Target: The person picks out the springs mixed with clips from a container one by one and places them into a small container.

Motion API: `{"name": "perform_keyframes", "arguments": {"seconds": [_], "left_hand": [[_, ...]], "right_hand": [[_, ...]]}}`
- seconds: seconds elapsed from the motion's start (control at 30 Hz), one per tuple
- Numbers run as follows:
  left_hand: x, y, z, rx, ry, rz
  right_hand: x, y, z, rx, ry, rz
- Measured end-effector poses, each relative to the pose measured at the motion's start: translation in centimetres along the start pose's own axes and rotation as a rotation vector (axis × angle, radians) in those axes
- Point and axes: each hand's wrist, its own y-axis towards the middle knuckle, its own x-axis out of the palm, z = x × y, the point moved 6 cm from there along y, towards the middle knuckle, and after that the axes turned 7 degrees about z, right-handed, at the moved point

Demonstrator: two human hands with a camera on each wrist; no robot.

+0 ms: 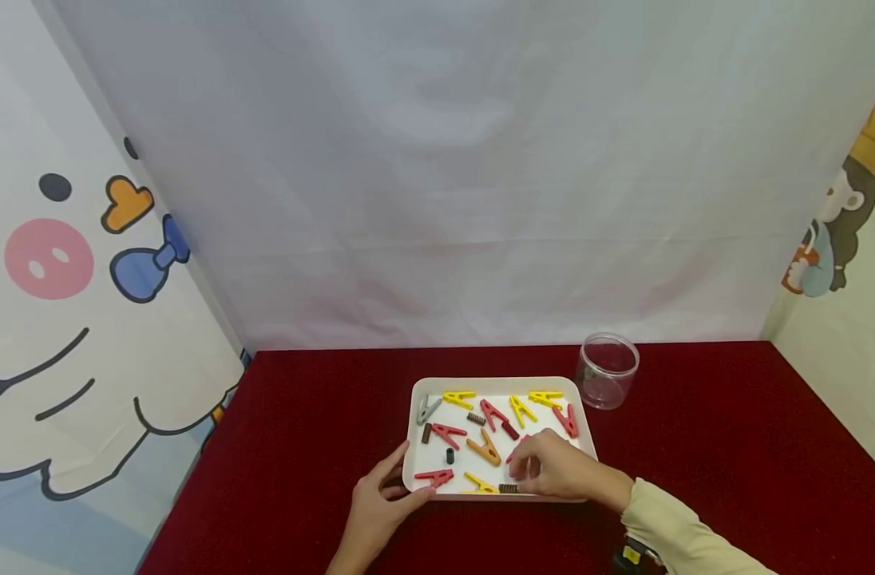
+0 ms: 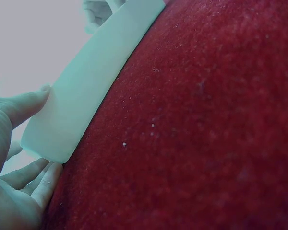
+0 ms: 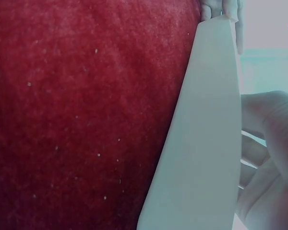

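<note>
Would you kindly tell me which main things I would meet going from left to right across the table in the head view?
Left grip → grey clip → black piece → orange clip → right grip → jar.

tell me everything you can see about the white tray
The white tray is a shallow rectangle with rounded corners and low raised walls, smooth and plastic-looking. It lies flat on the red cloth, one long side facing the person. The left hand holds its near left corner; the right hand is over its near right part, but contact with the tray is unclear. Scattered clips and springs lie inside.
</note>
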Motion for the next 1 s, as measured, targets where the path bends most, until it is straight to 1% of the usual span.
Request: {"name": "perform_keyframes", "arguments": {"seconds": [0.13, 0.2, 0.27, 0.47, 0.6, 0.8, 1.0], "left_hand": [[0.0, 0.0, 0.2, 0.003, 0.014, 0.001], [0.1, 0.2, -0.7, 0.009, 0.019, 0.009], [0.1, 0.3, -0.9, 0.015, 0.023, 0.012], [0.1, 0.3, -1.1, 0.0, 0.015, 0.011], [0.2, 0.2, -1.0, 0.007, 0.009, 0.01], [0.1, 0.1, -0.9, 0.013, 0.016, 0.012], [0.1, 0.3, -1.1, 0.016, 0.013, 0.013]], "right_hand": [[0.1, 0.2, -0.3, -0.028, -0.019, 0.009], [0.2, 0.4, -0.5, -0.044, -0.029, 0.012], [0.3, 0.5, -0.6, -0.052, -0.032, 0.012], [0.5, 0.6, -0.5, -0.03, -0.026, 0.002], [0.3, 0.5, -0.4, -0.032, -0.021, 0.014], [-0.4, 0.3, -0.2, -0.027, 0.015, 0.036], [-1.3, 0.2, -0.2, -0.012, 0.016, 0.06]]}}
